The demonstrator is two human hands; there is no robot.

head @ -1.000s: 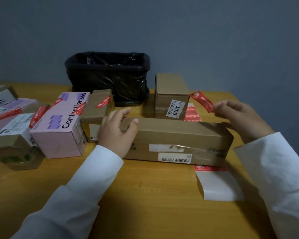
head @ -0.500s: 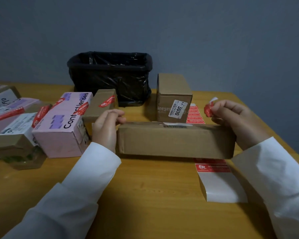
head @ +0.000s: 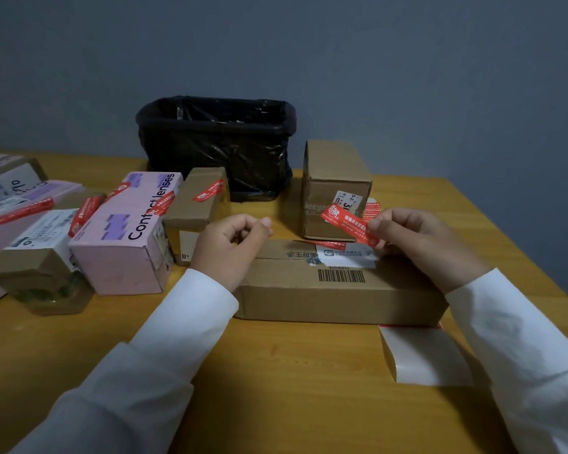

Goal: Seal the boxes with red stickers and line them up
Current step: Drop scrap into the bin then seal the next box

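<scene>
Matt brown cardboard: long box, centre | glossy red sticker, right of centre | smooth pale-pink card: lens box, left | crinkled glossy black plastic: bin liner, upper centre | smooth yellowish wood-look desk | shiny white backing paper, lower right | white cloth sleeves

Single head cam, wide-angle; fwd and down over table, close above both hands.
</scene>
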